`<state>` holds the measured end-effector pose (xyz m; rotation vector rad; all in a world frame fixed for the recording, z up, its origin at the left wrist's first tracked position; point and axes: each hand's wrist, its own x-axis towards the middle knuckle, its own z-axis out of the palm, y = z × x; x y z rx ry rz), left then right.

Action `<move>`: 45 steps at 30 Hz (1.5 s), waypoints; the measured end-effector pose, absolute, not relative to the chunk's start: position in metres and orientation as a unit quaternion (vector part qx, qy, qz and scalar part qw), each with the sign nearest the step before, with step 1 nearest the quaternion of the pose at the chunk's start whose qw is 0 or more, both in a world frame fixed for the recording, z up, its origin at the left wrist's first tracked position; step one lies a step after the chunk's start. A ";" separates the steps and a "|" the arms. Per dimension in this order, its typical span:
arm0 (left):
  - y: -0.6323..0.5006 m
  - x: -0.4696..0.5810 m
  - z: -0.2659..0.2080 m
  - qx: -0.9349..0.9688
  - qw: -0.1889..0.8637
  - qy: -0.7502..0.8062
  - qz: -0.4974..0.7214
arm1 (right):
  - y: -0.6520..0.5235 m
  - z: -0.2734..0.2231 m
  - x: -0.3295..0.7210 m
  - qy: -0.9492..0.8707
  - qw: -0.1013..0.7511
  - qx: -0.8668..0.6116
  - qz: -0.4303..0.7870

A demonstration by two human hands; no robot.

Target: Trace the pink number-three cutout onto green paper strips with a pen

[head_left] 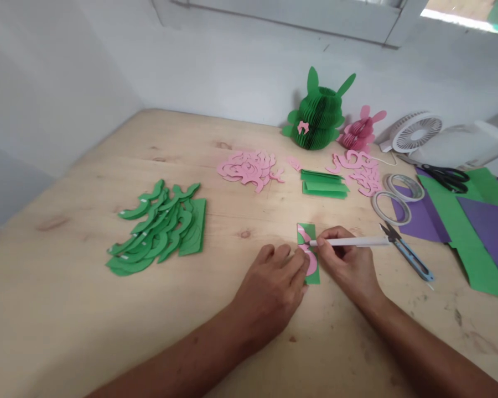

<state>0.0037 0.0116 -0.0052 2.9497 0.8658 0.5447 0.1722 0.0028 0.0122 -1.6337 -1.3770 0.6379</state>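
The left hand (pixel 276 279), half curled and gripping nothing, presses a pink cutout (pixel 312 265) onto a green card (pixel 311 230), well in from the surface's (pixel 66 276) far edge; the right hand (pixel 352 271) is pinched around a white pen (pixel 352 241); should the left fingertips ease, the pen's push could shift the cutout; the card's long axis runs towards the far edge; the pen's tip points left.

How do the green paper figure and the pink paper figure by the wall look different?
The green figure looks clearly larger; the pink figure is smaller. The green figure stands to the left, while the pink figure sits closer to the white fan. The green figure's ears spread wide apart; the pink figure's are closer together. Both have pleated bodies and two ears.
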 end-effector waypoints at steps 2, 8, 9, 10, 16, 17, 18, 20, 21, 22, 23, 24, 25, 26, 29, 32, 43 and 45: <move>0.011 0.004 -0.004 0.945 0.006 0.277 0.172 | 0.003 0.012 0.172 -0.552 0.442 -0.657 0.260; 0.011 0.005 -0.004 0.944 -0.004 0.281 0.175 | 0.003 0.011 0.172 -0.545 0.446 -0.658 0.265; 0.011 0.006 -0.005 0.943 -0.005 0.281 0.180 | 0.003 0.011 0.172 -0.545 0.448 -0.657 0.267; 0.011 0.006 -0.006 0.942 -0.005 0.280 0.188 | 0.003 0.011 0.172 -0.544 0.448 -0.656 0.269; 0.010 0.006 -0.013 0.935 0.004 0.270 0.228 | 0.003 0.009 0.175 -0.552 0.439 -0.655 0.272; 0.010 0.006 -0.014 0.936 0.007 0.270 0.227 | 0.003 0.009 0.175 -0.554 0.438 -0.654 0.272; 0.010 0.006 -0.014 0.936 0.009 0.271 0.226 | 0.003 0.009 0.175 -0.554 0.438 -0.654 0.271; 0.010 0.007 -0.015 0.936 0.010 0.270 0.225 | 0.003 0.009 0.174 -0.553 0.437 -0.656 0.269; 0.010 0.007 -0.015 0.936 0.009 0.270 0.225 | 0.003 0.010 0.174 -0.552 0.437 -0.658 0.268; 0.010 0.007 -0.015 0.936 0.009 0.269 0.225 | 0.003 0.010 0.174 -0.551 0.437 -0.659 0.267; 0.010 0.007 -0.015 0.936 0.010 0.270 0.226 | 0.003 0.010 0.174 -0.550 0.437 -0.659 0.267; 0.010 0.006 -0.015 0.936 0.010 0.270 0.227 | 0.003 0.010 0.174 -0.550 0.438 -0.659 0.267; 0.010 0.006 -0.015 0.935 0.011 0.271 0.228 | 0.002 0.010 0.174 -0.549 0.439 -0.659 0.268; 0.010 0.006 -0.015 0.935 0.012 0.272 0.228 | 0.002 0.009 0.174 -0.548 0.440 -0.658 0.269; 0.010 0.006 -0.016 0.935 0.012 0.271 0.228 | 0.002 0.008 0.174 -0.548 0.441 -0.655 0.275; 0.010 0.006 -0.015 0.936 0.008 0.269 0.228 | 0.002 0.008 0.174 -0.546 0.442 -0.657 0.274; 0.010 0.006 -0.016 0.935 0.006 0.271 0.230 | 0.003 0.005 0.175 -0.543 0.452 -0.651 0.277; 0.009 0.006 -0.016 0.934 0.007 0.271 0.232 | 0.002 0.005 0.175 -0.544 0.451 -0.651 0.277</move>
